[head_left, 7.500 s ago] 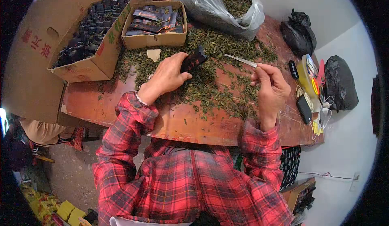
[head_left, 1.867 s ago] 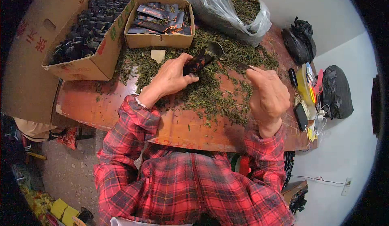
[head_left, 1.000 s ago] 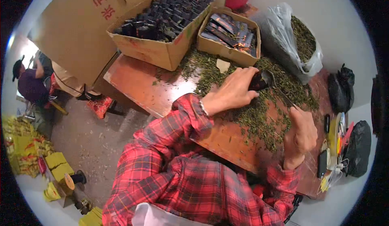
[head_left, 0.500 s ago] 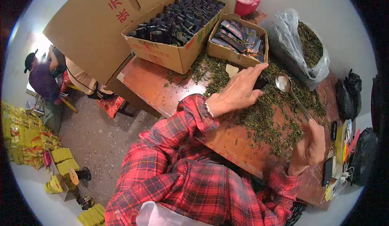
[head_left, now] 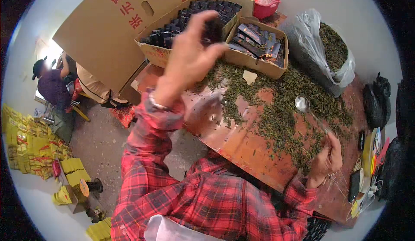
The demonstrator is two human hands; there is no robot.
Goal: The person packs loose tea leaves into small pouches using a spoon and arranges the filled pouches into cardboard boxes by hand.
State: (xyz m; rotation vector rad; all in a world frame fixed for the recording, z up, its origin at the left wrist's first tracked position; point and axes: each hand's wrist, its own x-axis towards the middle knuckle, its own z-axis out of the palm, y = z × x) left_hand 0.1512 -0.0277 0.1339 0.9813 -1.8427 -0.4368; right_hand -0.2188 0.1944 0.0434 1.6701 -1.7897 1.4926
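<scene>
My left hand [head_left: 188, 53], blurred by motion, is raised over the front of the large carton [head_left: 158, 56] full of dark packets. Its fingers are wrapped round a dark packet [head_left: 212, 31], held upright. On the right, my right hand [head_left: 327, 158] pinches the handle of a metal spoon [head_left: 301, 104], whose bowl is over the loose dried leaves [head_left: 281, 124] on the table [head_left: 242, 148]. A smaller carton [head_left: 255, 63] with flat dark packets [head_left: 255, 40] stands beside the large one. Behind the leaves sits a clear plastic bag [head_left: 309, 46] of leaves.
Black bags [head_left: 377, 100] and a yellow holder with scissors [head_left: 367, 154] line the right side, near a phone [head_left: 354, 187]. A red basket [head_left: 263, 8] stands at the back. At far left a person [head_left: 54, 83] sits near yellow packages [head_left: 30, 143].
My left hand has lifted off the leaf pile with the dark packet and swung left to the large carton. My right hand has stayed near the leaves with the spoon. The view has turned left.
</scene>
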